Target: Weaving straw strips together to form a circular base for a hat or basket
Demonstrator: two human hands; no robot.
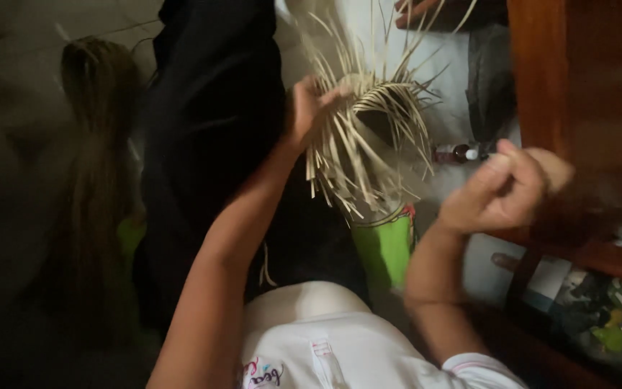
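white shirt (325, 346) cut off | left hand (305, 108) pinching straw weave (365, 130) | right hand (502, 191) fisted, contents hidden

A bundle of straw strips (358, 137) sits at centre, the left hand (307, 108) touching its left edge. The right hand (505, 191) is raised to its right, apart from it, before a wooden shelf (577, 108). A small bottle (458, 153) lies between bundle and shelf.
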